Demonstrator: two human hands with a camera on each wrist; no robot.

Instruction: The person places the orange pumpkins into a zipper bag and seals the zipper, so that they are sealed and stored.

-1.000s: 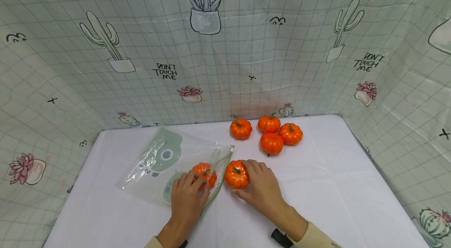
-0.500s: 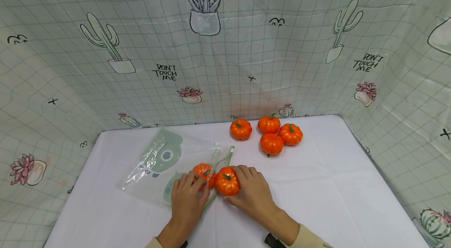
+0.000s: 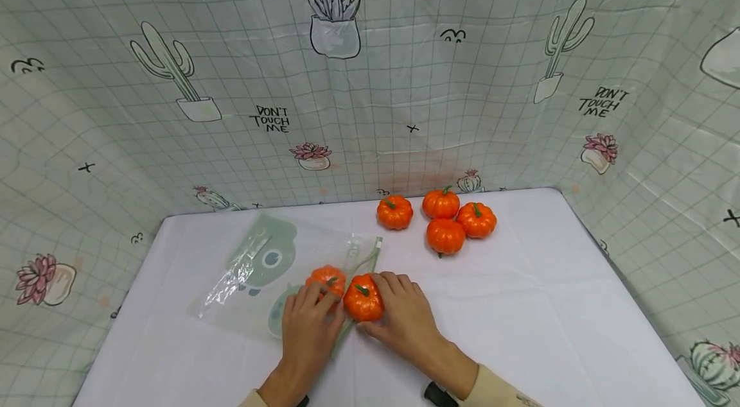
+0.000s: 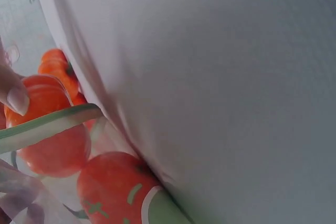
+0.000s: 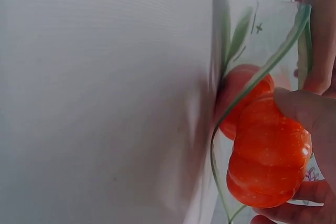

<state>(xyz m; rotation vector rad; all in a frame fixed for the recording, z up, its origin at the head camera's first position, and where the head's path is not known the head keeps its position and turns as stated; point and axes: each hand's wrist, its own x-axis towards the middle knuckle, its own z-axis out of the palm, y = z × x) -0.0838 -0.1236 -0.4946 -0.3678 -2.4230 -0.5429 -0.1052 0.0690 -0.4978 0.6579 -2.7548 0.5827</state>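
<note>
My right hand (image 3: pixel 401 314) grips a small glossy orange pumpkin (image 3: pixel 363 298) with a green stem, its thumb on the near side and fingers behind. The pumpkin is at the green-edged mouth of a clear plastic bag (image 3: pixel 231 304), which lies flat on the table. Another pumpkin (image 3: pixel 326 278) is inside the bag, seen through the film. My left hand (image 3: pixel 309 330) pinches the bag at its mouth and holds the edge raised. In the right wrist view, the green bag edge (image 5: pixel 283 51) arches over the held pumpkin (image 5: pixel 268 156) and the one inside (image 5: pixel 241 90).
Several more orange pumpkins stand at the back of the white table (image 3: pixel 520 304): one alone (image 3: pixel 395 212), the others in a cluster (image 3: pixel 445 236) to its right. A patterned cloth (image 3: pixel 370 86) hangs behind and at both sides.
My right hand has moved left with its pumpkin, up to the bag's mouth. The pumpkin in the bag has shifted slightly left. My left hand stays almost where it was.
</note>
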